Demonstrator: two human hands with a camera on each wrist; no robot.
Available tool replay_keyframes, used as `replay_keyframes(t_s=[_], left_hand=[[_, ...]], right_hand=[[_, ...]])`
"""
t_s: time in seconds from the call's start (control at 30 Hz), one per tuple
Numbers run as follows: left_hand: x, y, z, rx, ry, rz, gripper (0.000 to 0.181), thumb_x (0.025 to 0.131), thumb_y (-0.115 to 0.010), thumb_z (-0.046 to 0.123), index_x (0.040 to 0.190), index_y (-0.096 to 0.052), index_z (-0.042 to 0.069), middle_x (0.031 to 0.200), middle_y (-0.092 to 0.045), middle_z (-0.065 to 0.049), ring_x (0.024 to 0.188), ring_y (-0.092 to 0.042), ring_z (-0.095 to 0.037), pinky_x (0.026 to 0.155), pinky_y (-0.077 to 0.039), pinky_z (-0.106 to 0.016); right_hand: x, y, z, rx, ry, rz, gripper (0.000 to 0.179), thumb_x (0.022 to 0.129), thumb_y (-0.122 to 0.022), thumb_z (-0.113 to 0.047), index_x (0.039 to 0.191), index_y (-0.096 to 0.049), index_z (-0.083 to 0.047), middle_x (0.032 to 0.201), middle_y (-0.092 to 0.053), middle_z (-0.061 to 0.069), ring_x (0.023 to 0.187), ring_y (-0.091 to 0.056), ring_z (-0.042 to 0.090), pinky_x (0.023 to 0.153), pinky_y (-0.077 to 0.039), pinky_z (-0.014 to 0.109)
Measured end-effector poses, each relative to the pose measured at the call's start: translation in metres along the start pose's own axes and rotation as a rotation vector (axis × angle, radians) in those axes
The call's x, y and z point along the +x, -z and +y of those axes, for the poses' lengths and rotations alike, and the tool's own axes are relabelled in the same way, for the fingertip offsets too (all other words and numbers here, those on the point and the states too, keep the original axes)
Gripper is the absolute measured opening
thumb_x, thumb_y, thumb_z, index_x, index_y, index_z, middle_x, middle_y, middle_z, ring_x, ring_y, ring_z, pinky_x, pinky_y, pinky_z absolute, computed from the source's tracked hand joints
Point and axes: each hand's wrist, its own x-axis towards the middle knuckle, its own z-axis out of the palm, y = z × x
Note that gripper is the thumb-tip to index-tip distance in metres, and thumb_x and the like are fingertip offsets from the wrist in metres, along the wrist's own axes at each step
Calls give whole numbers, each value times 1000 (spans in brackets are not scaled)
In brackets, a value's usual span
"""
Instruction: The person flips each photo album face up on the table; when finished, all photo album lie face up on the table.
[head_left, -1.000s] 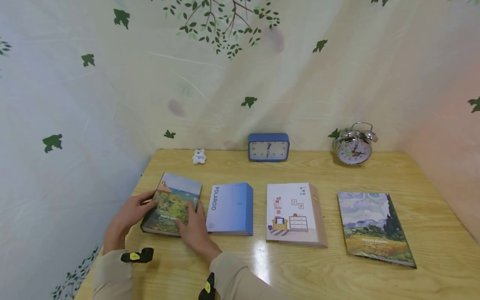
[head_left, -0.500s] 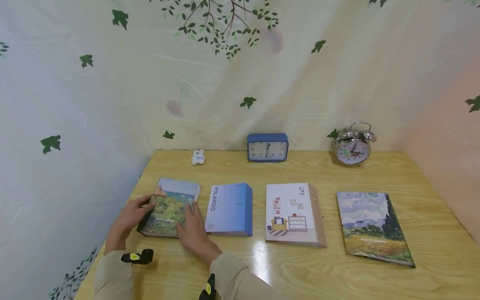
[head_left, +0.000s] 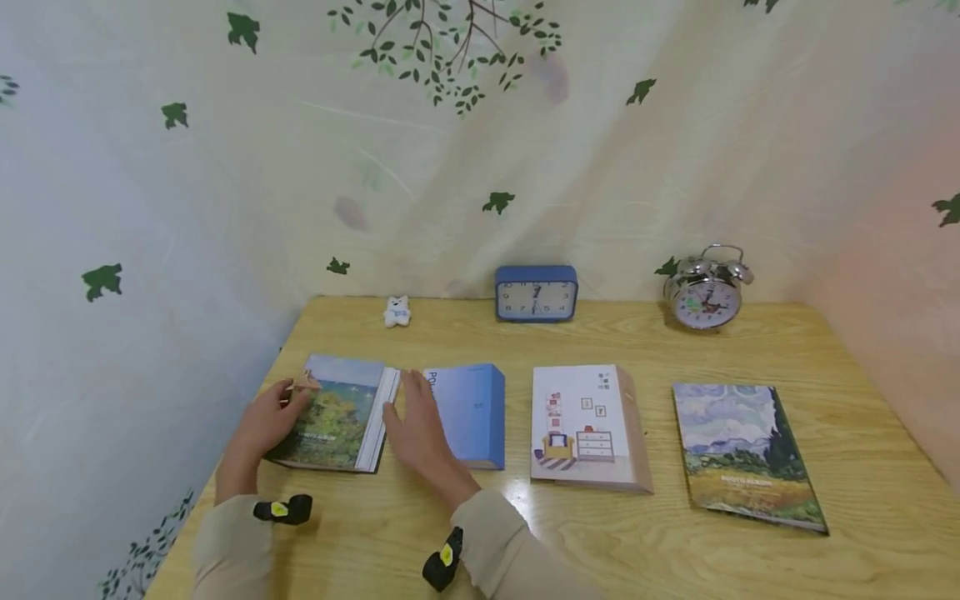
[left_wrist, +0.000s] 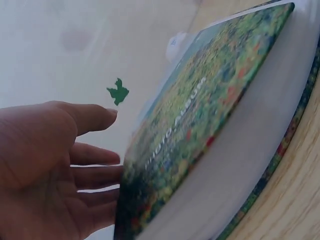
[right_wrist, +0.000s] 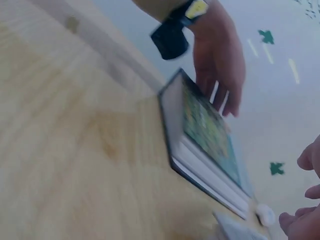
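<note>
Nearest the camera, both beige sleeves were cut off by the bottom edge of the head view, each wrist carrying a small black band with a yellow spot. The right wrist view was blurred, so little detail of the table (head_left: 675,550) could be read there, and only the fingertips of the right hand showed at its edge.

The left hand (head_left: 262,427) lay at the left edge of the painted-cover photo album (head_left: 333,412), fingers straight and slightly spread against the cover's side; the left wrist view showed the palm open beside the album, not curled round it. The album lay flat on the table's left part, its white page block facing right. The right hand (head_left: 420,429) rested with relaxed, extended fingers between that page block and the blue Polaroid album (head_left: 468,412), covering part of the blue cover so its lettering was mostly hidden. Whether it touched the painted album could not be told.

Farther right lay a white album with a room drawing (head_left: 585,425) and a landscape album (head_left: 746,454), well apart. At the back stood a small white bear figure (head_left: 397,311), a blue clock (head_left: 536,293) and a silver alarm clock (head_left: 707,287).
</note>
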Motion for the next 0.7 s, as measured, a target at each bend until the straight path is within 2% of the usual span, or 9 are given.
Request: replay_keyframes(t_s=[0.13,0.23,0.33,0.4,0.5,0.6,0.7], left_hand=[[0,0,16,51,-34,165,65,103,-37,35,144,-23,-15,142,-28,-41,128,-30,-56,100,-32,-66],[-1,-4,31,23,-77,297,57,103,-42,28,142,-33,-12,140,-31,-39,124,-36,-54,99,-34,-65],[-2,-12,46,-40,-124,349,51,102,-46,25,139,-39,-9,138,-35,-35,115,-48,-50,92,-42,-61],[-2,-19,56,-82,-152,336,50,101,-47,24,139,-41,-8,136,-38,-33,110,-53,-48,88,-47,-57],[-1,-31,71,-153,-192,265,48,100,-49,22,138,-43,-7,134,-44,-30,114,-52,-44,91,-48,-54],[-2,-45,85,-172,-215,146,50,100,-51,23,140,-41,-6,132,-49,-27,118,-52,-41,94,-47,-52],[-4,-60,98,-160,-206,-9,57,100,-51,27,144,-35,-5,134,-50,-25,118,-53,-39,93,-48,-51]], right_hand=[[8,24,7,-2,13,123,51,97,-49,-20,146,-38,-8,153,-30,12,141,-31,29,112,-31,48],[11,41,14,0,6,196,51,95,-52,-14,144,-40,-6,153,-29,14,141,-30,32,113,-30,48],[11,56,22,-27,-38,231,54,93,-54,-11,144,-38,-5,153,-26,16,142,-27,34,115,-27,48],[8,64,28,-48,-79,234,57,92,-55,-12,145,-36,-5,154,-25,18,142,-26,35,115,-27,48],[3,72,36,-100,-150,212,63,91,-56,-15,148,-31,-5,154,-22,19,143,-23,36,115,-26,49],[-2,77,44,-137,-184,170,68,90,-56,-16,149,-26,0,153,-22,24,142,-24,40,115,-25,50],[-8,81,50,-161,-207,117,71,90,-56,-18,150,-22,2,152,-23,27,140,-27,42,114,-26,51]])
